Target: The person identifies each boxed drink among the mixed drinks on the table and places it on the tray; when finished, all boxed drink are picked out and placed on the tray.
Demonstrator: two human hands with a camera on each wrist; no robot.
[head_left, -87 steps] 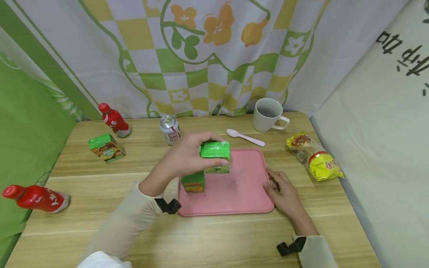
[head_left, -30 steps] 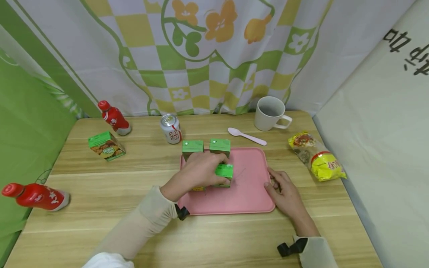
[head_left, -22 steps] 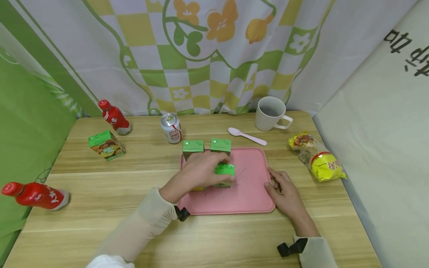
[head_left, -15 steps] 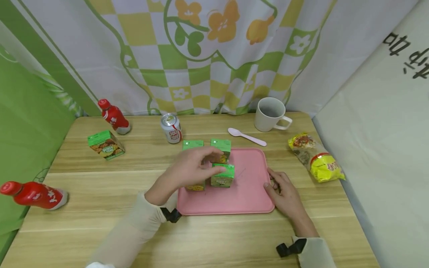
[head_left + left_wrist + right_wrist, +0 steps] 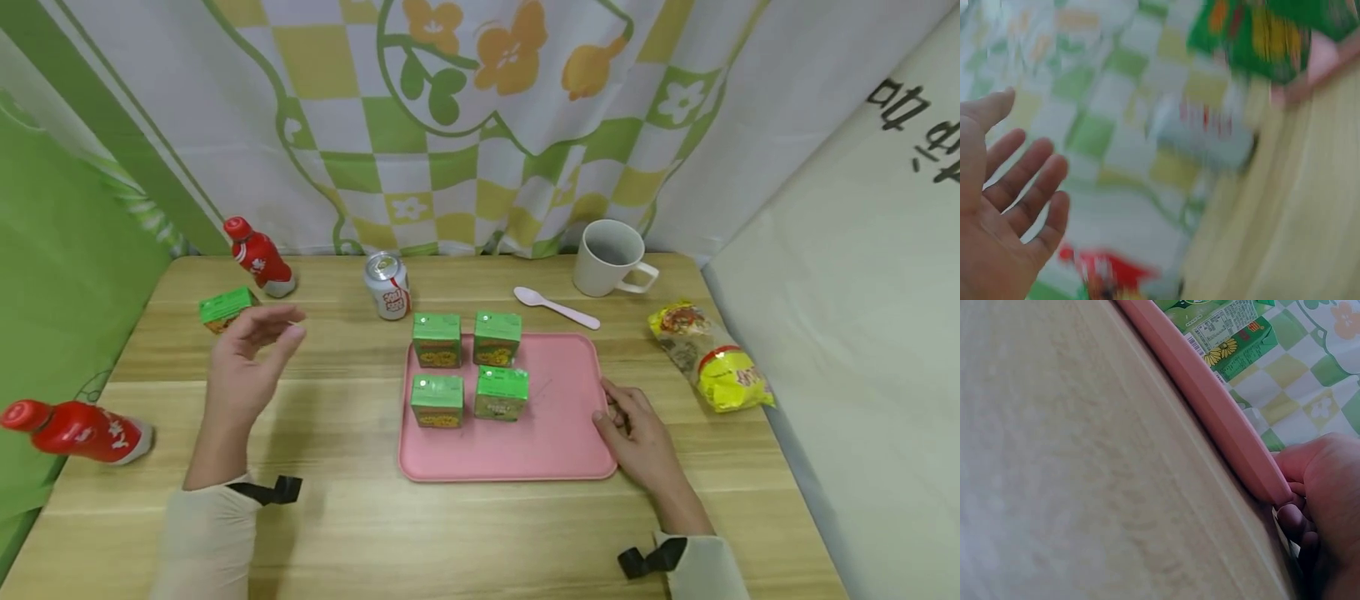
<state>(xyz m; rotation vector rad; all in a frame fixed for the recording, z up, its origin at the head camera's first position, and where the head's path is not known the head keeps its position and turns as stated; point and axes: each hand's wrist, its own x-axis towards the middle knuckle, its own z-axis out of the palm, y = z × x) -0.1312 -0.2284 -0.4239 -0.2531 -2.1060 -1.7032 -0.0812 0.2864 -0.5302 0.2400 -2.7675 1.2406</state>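
Note:
My left hand (image 5: 243, 367) is in the air over the left of the table, fingers loosely bent and nothing held. In the left wrist view the left hand (image 5: 1010, 206) shows its palm with fingers spread apart. Just beyond it stands a green drink carton (image 5: 225, 307), partly hidden by the fingers. My right hand (image 5: 637, 442) pinches the right rim of a pink tray (image 5: 555, 454); the right wrist view shows its fingers at the tray's edge (image 5: 1235, 431). Several green drink cartons stand upright on the tray's left half, among them a front-row carton (image 5: 501, 393).
A red bottle (image 5: 262, 262) stands at the back left; another red bottle (image 5: 82, 432) lies at the left edge. Behind the tray are a drink can (image 5: 387, 287), a pink spoon (image 5: 557, 308) and a grey mug (image 5: 606, 258). A yellow snack bag (image 5: 708, 354) lies at the right.
My left hand set a carton down at the tray's front row, let go, and moved left off the tray towards the carton on the table. My right hand has stayed on the tray's rim.

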